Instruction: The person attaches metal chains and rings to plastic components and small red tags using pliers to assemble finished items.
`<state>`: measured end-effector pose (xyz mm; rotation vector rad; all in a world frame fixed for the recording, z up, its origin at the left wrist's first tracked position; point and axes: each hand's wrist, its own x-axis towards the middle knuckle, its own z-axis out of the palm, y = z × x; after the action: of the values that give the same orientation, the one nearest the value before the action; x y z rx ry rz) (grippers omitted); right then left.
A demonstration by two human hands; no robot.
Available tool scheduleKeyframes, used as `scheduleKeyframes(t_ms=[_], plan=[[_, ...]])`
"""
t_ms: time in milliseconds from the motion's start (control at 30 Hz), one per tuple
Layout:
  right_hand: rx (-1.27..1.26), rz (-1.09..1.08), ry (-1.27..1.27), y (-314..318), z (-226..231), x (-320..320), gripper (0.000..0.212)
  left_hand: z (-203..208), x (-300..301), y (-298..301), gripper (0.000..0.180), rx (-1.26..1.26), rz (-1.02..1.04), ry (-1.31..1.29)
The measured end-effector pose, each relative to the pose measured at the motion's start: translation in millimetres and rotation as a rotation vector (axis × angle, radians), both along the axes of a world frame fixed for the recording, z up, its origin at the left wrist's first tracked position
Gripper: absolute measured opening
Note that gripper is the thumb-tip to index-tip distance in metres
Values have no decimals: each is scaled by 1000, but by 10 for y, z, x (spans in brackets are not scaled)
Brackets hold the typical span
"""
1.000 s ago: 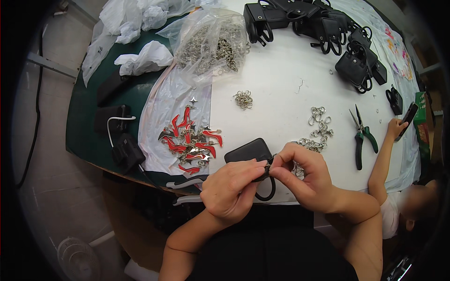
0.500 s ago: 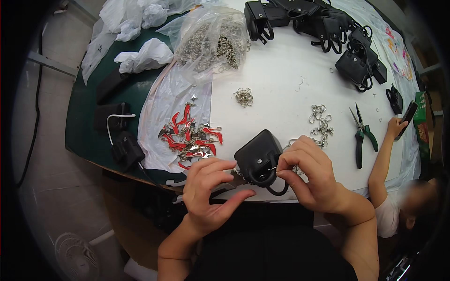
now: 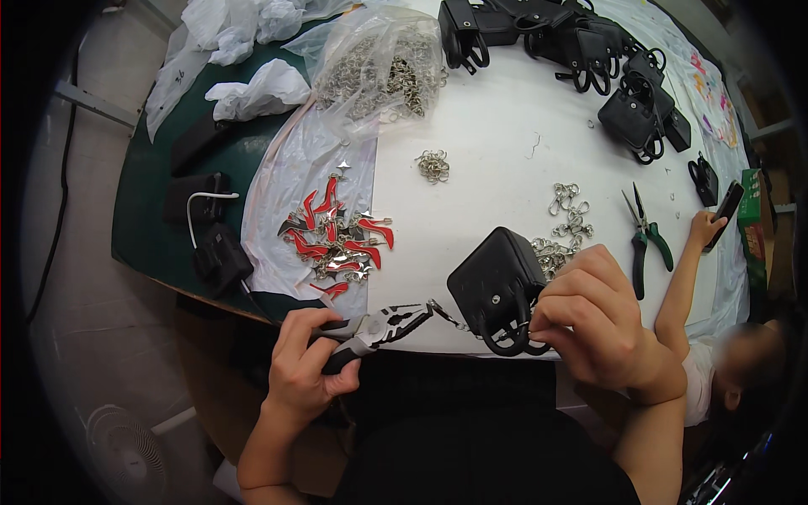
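Observation:
My left hand [image 3: 310, 360] is closed around the handles of a pair of grey-and-black pliers [image 3: 370, 331], whose jaws are parted. Beside the plier tips, a short dark-and-silver chain piece [image 3: 449, 315] runs toward a small black handbag [image 3: 495, 276]. The bag rests tilted near the table's front edge, its looped handles toward me. My right hand [image 3: 598, 324] pinches at those handles, where a silvery bit of metal shows beside the fingertips. The fingers partly hide what they grip.
Left lie red shoe-shaped charms [image 3: 341, 244]; ahead are a small pile of metal rings [image 3: 433, 167] and a clear bag of metal fittings [image 3: 379, 71]. Metal clasps [image 3: 572, 215], green-handled pliers [image 3: 646, 240] and more black handbags [image 3: 635, 118] are right. Another person's hand [image 3: 707, 227] holds a phone.
The pliers have come into my left hand, which was open beside the bag. My right hand and the handbag have shifted slightly right.

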<state>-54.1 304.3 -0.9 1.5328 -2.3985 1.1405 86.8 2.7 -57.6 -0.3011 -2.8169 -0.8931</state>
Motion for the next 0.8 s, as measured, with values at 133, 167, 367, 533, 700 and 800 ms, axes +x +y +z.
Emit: scheduleKeyframes(t_ms=[133,167,367,533,700,800], plan=[[-12,34,44,-46,-22,48,24,330,-173,109,33,-35,-32,-57],[-11,35,57,-66,-41,63,23,379,-221,127,35,-45,-77,-57],[-31,72,59,-78,-65,87,21,617,-364,226,43,-156,-181,-36],[-29,110,57,-75,-38,54,20,595,-378,206,43,-121,-210,-39],[-7,170,76,-79,9,37,20,627,-398,221,42,-151,-219,-25],[31,197,109,-80,3,35,19,676,-413,219,41,-213,-226,-18]])
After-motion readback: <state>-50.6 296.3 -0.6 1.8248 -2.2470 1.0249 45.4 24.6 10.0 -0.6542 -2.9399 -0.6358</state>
